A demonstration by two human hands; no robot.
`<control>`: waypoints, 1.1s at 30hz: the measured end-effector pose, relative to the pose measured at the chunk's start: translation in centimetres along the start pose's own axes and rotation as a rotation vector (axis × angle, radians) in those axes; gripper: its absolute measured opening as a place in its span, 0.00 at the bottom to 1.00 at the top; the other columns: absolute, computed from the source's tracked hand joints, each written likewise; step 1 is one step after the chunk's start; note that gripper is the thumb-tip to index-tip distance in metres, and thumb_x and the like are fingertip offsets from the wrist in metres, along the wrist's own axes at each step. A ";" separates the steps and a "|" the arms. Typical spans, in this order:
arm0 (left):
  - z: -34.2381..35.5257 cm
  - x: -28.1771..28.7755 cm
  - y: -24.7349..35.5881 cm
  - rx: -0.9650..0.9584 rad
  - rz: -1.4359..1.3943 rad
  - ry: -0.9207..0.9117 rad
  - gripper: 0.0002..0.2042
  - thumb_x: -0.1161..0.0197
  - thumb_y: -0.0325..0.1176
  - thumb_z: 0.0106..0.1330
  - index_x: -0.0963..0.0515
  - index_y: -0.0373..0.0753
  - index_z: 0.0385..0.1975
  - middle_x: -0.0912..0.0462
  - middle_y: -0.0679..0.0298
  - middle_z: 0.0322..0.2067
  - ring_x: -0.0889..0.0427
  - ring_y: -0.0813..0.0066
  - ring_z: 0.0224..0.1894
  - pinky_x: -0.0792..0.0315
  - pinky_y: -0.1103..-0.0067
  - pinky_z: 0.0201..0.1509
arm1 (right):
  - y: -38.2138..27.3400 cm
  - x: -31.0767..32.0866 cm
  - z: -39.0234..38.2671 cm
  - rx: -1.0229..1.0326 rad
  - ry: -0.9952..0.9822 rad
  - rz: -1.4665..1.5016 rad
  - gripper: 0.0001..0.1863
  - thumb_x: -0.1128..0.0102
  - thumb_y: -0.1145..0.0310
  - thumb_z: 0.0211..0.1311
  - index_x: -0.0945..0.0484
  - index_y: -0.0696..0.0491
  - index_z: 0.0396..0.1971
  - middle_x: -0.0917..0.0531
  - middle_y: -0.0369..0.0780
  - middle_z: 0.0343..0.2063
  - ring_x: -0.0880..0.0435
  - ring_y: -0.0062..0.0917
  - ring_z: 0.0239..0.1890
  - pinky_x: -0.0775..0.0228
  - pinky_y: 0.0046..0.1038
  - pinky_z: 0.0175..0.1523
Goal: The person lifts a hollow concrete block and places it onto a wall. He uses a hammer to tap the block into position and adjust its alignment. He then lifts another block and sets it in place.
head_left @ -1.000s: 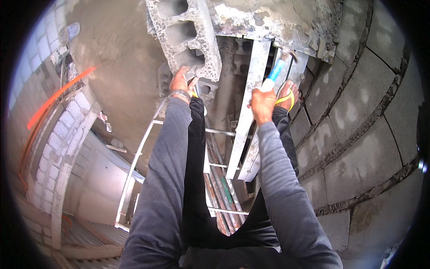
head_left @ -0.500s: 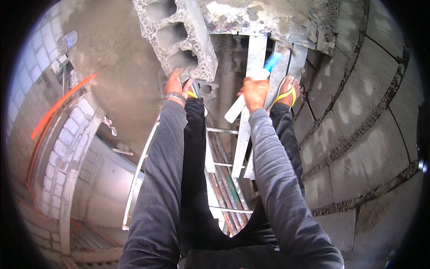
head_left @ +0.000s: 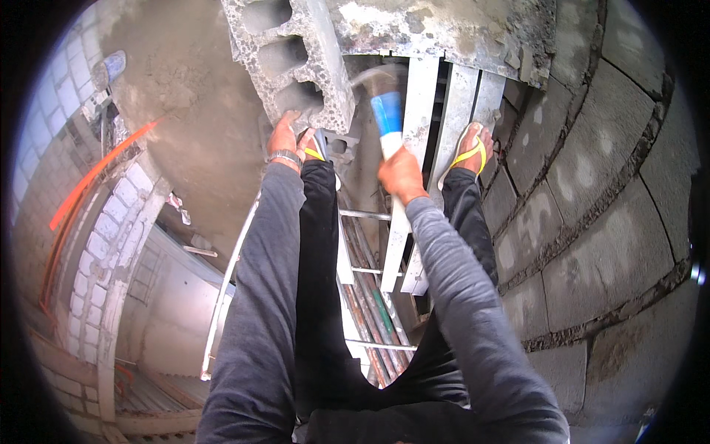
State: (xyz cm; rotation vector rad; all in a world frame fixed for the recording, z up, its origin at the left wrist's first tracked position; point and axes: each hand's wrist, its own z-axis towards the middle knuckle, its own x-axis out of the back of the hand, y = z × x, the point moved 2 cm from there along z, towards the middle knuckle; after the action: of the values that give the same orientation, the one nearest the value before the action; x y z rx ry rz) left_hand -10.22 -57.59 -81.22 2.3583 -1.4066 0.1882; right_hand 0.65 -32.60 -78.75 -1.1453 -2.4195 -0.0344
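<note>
A grey hollow concrete block (head_left: 331, 66) lies slanting at the top, its row of holes facing up. My left hand (head_left: 284, 138), with a watch on the wrist, grips the near end of the block by the lowest hole. In my right hand (head_left: 403, 175) is a hammer (head_left: 386, 112) with a blue and white handle, my fingers wrapped round the grip. The hammer's head is blurred and close to the block's right side; whether it touches cannot be made out.
My sandalled feet stand apart, the right one (head_left: 473, 150) on metal planks (head_left: 452, 122). Below run scaffold bars (head_left: 366, 215) and several stacked pipes (head_left: 376, 303). A block wall (head_left: 592, 214) rises at right. Orange strips (head_left: 103, 172) hang at left, and a mortar-crusted board (head_left: 451, 33) lies ahead.
The hammer has swung from right to left, its head now beside the block. My right hand has moved slightly left and down; my left hand stays on the block.
</note>
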 end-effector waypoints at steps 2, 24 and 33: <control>0.6 0.8 0.2 -0.012 -0.010 -0.060 0.15 0.35 0.41 0.64 0.21 0.41 0.47 0.20 0.64 0.44 0.19 0.68 0.45 0.14 0.72 0.41 | 0.0 2.2 -0.2 0.041 -0.195 -0.004 0.25 0.38 0.65 0.57 0.28 0.61 0.53 0.15 0.58 0.42 0.16 0.51 0.50 0.24 0.46 0.57; -1.8 -0.1 0.8 -0.027 -0.067 0.024 0.19 0.27 0.33 0.56 0.21 0.37 0.48 0.25 0.61 0.56 0.21 0.70 0.51 0.13 0.70 0.42 | 3.3 4.0 -4.1 -0.205 0.209 1.149 0.06 0.41 0.77 0.58 0.28 0.58 0.33 0.23 0.38 0.20 0.27 0.24 0.10 0.35 0.27 0.14; -1.3 0.1 0.4 -0.019 -0.074 -0.019 0.17 0.30 0.31 0.61 0.20 0.36 0.49 0.21 0.60 0.52 0.21 0.67 0.53 0.13 0.68 0.43 | 2.5 3.3 -5.9 0.173 0.006 0.199 0.20 0.39 0.69 0.55 0.27 0.62 0.46 0.15 0.56 0.32 0.13 0.50 0.34 0.18 0.42 0.41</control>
State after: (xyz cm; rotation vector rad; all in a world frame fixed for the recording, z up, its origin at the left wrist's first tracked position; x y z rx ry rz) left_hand -10.45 -57.35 -79.90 2.3982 -1.3217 0.1318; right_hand 2.98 -29.81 -72.54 -1.2954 -2.2412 0.2293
